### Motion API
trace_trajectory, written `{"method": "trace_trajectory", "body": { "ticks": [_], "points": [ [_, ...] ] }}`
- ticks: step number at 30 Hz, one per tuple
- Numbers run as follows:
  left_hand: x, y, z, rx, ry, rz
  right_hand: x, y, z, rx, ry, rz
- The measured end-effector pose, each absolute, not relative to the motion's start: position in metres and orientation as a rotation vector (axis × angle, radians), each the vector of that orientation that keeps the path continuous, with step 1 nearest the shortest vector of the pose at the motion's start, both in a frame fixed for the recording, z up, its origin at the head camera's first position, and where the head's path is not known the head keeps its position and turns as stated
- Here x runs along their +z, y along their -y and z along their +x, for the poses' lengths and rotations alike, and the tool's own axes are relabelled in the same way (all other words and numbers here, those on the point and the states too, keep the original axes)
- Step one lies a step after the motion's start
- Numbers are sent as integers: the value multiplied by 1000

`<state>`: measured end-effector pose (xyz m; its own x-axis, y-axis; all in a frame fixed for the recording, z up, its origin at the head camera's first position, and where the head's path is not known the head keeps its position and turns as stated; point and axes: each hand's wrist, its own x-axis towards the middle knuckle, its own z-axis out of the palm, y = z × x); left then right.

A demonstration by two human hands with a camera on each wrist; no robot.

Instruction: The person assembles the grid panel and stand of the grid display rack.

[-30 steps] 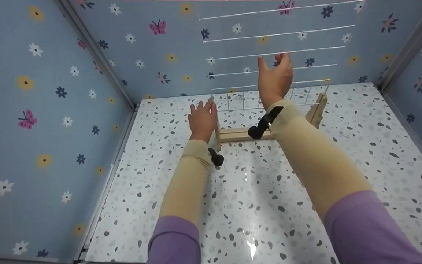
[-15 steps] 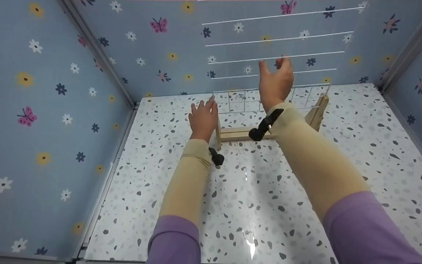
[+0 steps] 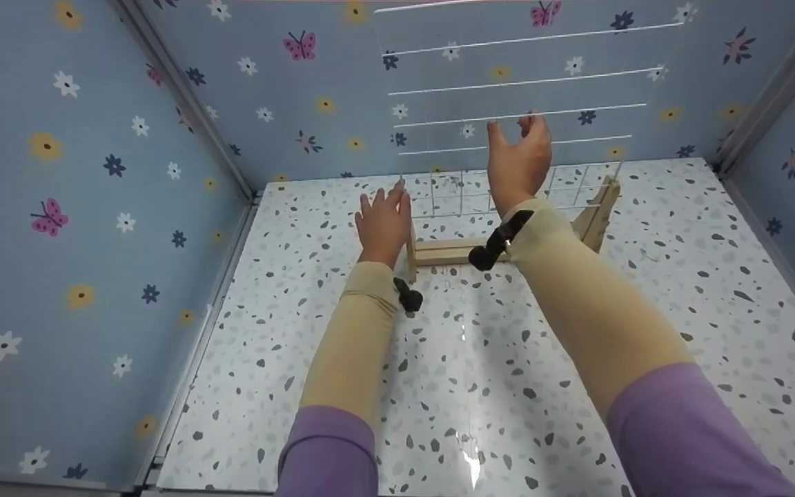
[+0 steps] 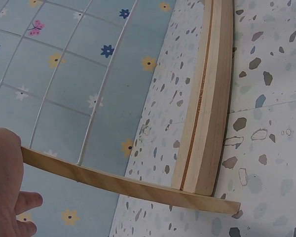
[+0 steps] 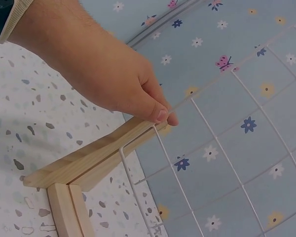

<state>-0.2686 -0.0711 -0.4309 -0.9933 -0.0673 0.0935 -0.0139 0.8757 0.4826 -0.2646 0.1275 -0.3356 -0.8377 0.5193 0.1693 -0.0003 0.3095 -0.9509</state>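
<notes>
In the head view, my left hand [image 3: 382, 228] is at the upper end of the left wooden side piece [image 3: 411, 254], by the panel's lower left corner. The right wrist view shows thumb and finger of this left hand [image 5: 111, 81] pinching the end of the side piece [image 5: 93, 153]; the edge wire passes under them. My right hand [image 3: 520, 155] is higher, its thumb and fingers curved at a cross wire of the white wire grid panel [image 3: 577, 76]. It covers part of the lower wires. A wooden crossbar [image 3: 449, 257] joins the side pieces.
The speckled white tabletop [image 3: 480, 386] lies under the wooden frame. A flowered blue back wall [image 3: 328, 76] rises close behind the panel. A similar wall [image 3: 104, 262] bounds the left side. The right side piece [image 3: 601, 214] stands beyond my right forearm.
The wire panel's upper part has come down in the head view, and my right hand has moved down with it. The left hand has stayed at the side piece.
</notes>
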Motion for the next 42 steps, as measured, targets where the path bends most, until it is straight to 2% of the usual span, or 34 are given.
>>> {"method": "trace_trajectory", "body": {
  "ticks": [42],
  "points": [
    [-433,71,-269,-767,2917,57,-355,-125,-264,1542,2155,-505]
  ]
}}
